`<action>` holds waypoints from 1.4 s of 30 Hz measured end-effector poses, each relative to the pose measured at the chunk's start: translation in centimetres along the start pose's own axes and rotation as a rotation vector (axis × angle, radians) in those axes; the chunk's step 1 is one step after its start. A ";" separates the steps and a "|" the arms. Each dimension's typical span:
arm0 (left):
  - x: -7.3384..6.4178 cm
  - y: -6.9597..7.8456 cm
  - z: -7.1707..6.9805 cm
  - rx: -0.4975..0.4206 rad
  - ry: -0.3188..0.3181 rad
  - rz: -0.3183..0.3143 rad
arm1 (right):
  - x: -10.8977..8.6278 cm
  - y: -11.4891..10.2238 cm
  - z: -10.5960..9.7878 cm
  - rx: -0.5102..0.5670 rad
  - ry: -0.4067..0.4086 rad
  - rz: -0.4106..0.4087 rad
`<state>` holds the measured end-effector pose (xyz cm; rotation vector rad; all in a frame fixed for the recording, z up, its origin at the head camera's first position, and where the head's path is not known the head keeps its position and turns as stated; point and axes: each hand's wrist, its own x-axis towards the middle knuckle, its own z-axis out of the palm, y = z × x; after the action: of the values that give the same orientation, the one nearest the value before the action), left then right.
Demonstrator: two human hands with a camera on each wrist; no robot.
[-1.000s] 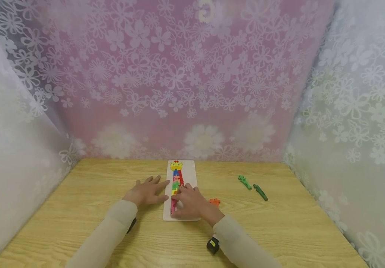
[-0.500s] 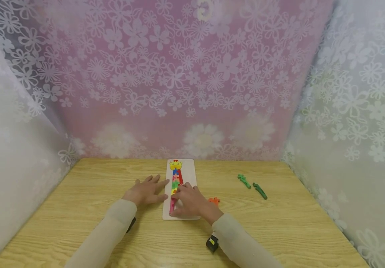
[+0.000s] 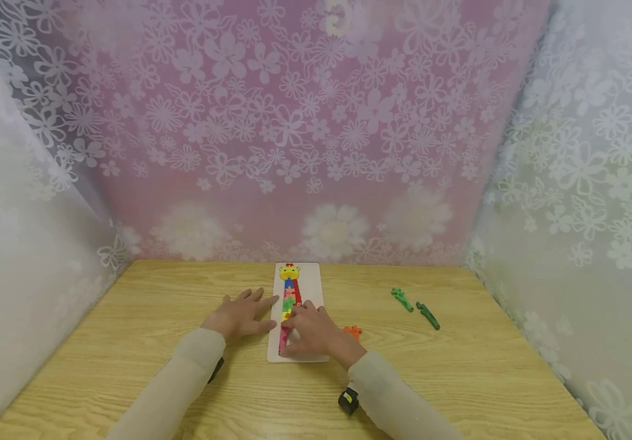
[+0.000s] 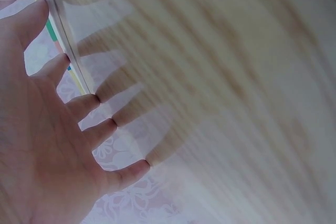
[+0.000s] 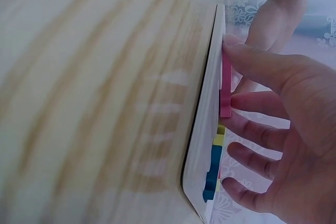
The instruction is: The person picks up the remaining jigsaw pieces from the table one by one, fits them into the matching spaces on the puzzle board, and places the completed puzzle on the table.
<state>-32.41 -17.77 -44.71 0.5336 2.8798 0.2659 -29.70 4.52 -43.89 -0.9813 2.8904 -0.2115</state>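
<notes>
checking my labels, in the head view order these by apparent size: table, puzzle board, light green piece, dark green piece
1. Table
2. Puzzle board, partly covered by the right hand
3. Light green piece and dark green piece: too alike in size to rank

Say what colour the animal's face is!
The face is mostly yellow, clearest in the head view.

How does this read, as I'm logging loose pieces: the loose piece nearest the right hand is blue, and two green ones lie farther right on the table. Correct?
Not quite: the head view shows that the loose piece nearest the right hand is orange, not blue. The rest stands.
</notes>
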 end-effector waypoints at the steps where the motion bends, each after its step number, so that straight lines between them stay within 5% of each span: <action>1: 0.0 0.0 0.0 0.001 0.002 0.000 | 0.0 0.0 0.0 -0.002 0.000 -0.001; 24: 0.0 -0.1 0.1 0.005 0.008 0.010 | 0.0 0.0 -0.4 -0.010 0.006 -0.024; 35: -0.2 0.1 -0.4 0.010 0.002 -0.001 | -1.2 3.0 -2.6 0.099 0.040 -0.127; 42: -0.1 0.0 -0.3 -0.005 -0.008 -0.013 | -3.3 4.9 -4.2 0.152 0.026 -0.108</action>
<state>-32.37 -17.81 -44.43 0.5129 2.8731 0.2685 -30.58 10.85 -40.42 -1.1155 2.7962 -0.4475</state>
